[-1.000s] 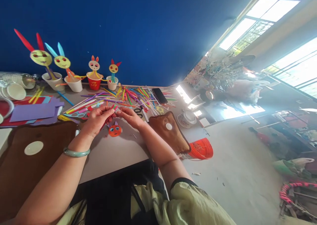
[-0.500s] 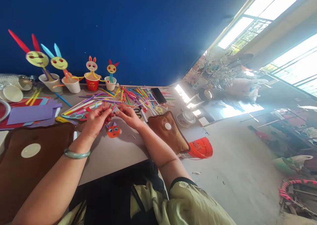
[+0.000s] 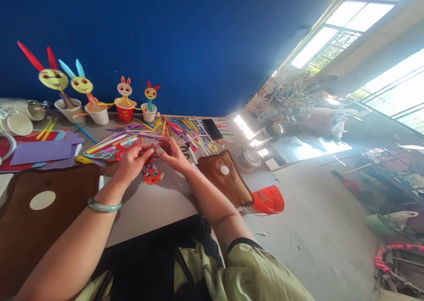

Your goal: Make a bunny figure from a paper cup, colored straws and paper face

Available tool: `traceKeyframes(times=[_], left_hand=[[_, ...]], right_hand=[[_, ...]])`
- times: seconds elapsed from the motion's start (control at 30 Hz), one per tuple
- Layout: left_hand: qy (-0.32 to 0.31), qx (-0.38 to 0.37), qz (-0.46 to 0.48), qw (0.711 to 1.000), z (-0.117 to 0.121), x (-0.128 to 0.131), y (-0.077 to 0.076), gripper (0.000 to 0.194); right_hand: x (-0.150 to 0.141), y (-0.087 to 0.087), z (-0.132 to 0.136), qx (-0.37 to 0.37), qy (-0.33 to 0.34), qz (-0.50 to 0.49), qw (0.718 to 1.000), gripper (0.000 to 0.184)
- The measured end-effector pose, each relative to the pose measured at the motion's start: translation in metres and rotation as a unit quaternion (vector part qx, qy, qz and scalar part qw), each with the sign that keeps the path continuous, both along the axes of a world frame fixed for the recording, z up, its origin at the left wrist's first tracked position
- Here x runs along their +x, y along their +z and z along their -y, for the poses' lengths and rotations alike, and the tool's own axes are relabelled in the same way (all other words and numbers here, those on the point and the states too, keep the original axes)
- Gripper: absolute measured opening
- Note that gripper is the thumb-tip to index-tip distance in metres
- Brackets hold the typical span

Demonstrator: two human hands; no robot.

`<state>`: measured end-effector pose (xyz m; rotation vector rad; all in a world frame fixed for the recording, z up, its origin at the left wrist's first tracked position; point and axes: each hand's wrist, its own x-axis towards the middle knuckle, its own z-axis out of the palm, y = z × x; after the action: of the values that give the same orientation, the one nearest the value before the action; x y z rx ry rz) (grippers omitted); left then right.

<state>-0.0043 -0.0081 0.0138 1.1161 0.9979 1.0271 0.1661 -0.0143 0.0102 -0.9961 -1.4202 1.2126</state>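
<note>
Left hand point(image 3: 134, 159): your fingers pinch small coloured piece point(image 3: 154, 146) above worktop point(image 3: 145, 212). Right hand point(image 3: 175, 157): your fingers just lifted slightly beside it; grip, can't tell. Piece stays handheld, work centred there. Orange face point(image 3: 152, 176) lies toward front edge.

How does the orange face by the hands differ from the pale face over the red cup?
The orange face lies on the table; the pale face stands upright above the red cup. The orange face has bluish eyes, while the pale face has pinkish-red ones. Both are roundish with two eyes.
</note>
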Motion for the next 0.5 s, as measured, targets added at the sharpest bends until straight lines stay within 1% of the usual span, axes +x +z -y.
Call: traceKeyframes(times=[0.07,0.13,0.23,0.33,0.5], left_hand=[[-0.003,-0.004,0.002,1.000,0.0002,0.0002,-0.0003,0.048],[-0.008,-0.004,0.005,1.000,0.0003,0.0004,-0.0010,0.048],[-0.019,-0.010,0.024,0.999,0.0001,0.0010,-0.0034,0.049],[-0.032,-0.019,0.043,0.998,-0.0001,0.0017,-0.0062,0.050],[-0.042,-0.026,0.049,0.998,0.0003,0.0013,-0.0088,0.051]], right_hand=[[-0.0005,0.0018,0.0008,-0.003,0.015,0.004,1.000,0.044],[-0.0008,0.0030,0.0013,-0.017,0.014,0.005,1.000,0.041],[-0.0003,0.0045,0.0018,-0.030,0.010,0.010,0.999,0.043],[0.0005,0.0069,0.0025,-0.022,0.003,0.014,1.000,0.044],[0.0006,0.0089,0.0029,-0.003,-0.001,-0.002,1.000,0.041]])
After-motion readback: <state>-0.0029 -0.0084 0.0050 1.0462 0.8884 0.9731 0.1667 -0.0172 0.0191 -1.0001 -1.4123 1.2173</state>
